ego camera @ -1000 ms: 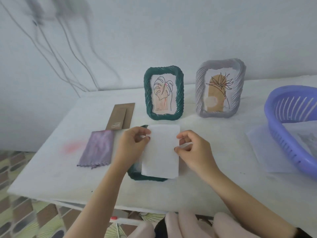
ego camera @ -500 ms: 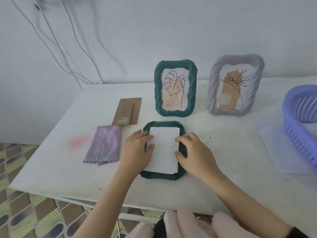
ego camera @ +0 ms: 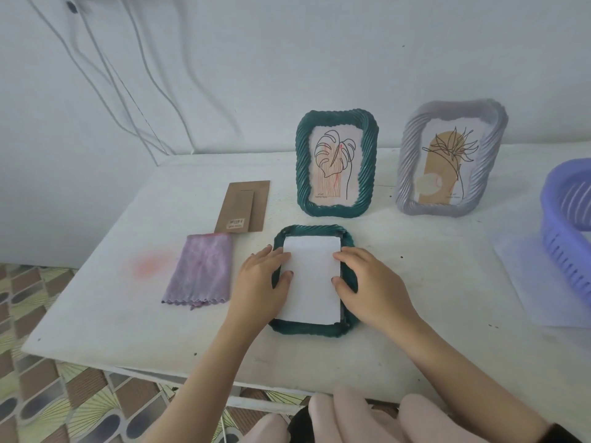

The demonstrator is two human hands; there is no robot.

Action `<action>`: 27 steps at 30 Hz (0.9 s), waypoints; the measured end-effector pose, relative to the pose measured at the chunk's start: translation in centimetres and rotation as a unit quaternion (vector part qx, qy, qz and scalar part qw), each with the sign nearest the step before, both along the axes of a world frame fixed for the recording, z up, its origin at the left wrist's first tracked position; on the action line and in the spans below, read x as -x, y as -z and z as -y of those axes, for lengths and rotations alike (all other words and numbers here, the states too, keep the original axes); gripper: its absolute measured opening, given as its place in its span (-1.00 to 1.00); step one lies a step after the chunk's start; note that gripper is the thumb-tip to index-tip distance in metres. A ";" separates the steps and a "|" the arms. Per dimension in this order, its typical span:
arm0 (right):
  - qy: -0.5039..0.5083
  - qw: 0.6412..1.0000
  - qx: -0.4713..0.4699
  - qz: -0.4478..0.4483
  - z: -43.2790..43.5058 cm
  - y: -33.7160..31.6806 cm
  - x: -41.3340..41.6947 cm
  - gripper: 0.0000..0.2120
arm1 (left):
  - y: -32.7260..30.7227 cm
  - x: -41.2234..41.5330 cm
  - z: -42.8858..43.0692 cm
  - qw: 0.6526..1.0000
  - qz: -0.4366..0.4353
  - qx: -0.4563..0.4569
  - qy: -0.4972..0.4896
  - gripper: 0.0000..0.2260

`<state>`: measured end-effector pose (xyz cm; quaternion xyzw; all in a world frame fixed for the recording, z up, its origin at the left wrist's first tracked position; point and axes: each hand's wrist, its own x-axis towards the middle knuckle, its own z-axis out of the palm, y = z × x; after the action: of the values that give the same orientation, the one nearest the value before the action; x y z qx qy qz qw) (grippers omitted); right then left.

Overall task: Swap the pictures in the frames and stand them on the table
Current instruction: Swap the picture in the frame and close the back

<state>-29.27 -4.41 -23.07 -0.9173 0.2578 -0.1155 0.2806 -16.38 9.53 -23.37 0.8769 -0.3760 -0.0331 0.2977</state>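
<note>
Head view: the left hand (ego camera: 262, 279) and the right hand (ego camera: 367, 282) lie with fingers loosely extended, each pressing one long edge of a white sheet (ego camera: 311, 282), gripping nothing. The sheet (blank side up, so any picture on it is hidden) sits inside a dark green frame (ego camera: 303, 330) with a twisted, rope-like rim, lying flat near the front of the white table (ego camera: 128, 314). Just left lies a folded purple cloth (ego camera: 201, 273), and behind it a brown cardboard backing (ego camera: 244, 206). Further back two frames stand upright: a green one (ego camera: 332, 212) showing a line-drawn leaf and a grey one (ego camera: 405, 161) showing a spiky plant on ochre. A purple basket (ego camera: 563, 219) sits at the right edge.
</note>
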 end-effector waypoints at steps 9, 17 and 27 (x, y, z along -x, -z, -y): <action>0.015 1.000 0.011 0.017 -0.2 0.7 0.0 -0.61 | 0.0 -1.8 0.1 0.998 0.004 0.058 -0.005 -0.72; 0.025 0.999 0.026 0.014 -0.5 1.0 0.2 -0.61 | -2.9 -9.9 1.3 0.977 -0.041 -0.016 -0.210 -0.56; 0.035 0.999 0.032 0.013 -0.7 1.0 0.0 -0.62 | -3.1 -12.8 3.8 0.954 -0.140 -0.086 -0.249 -0.64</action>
<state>-29.31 -3.74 -24.09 -0.9147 0.2818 -0.1456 0.2505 -3.63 5.73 -20.27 0.9514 -0.0959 -0.1128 0.2699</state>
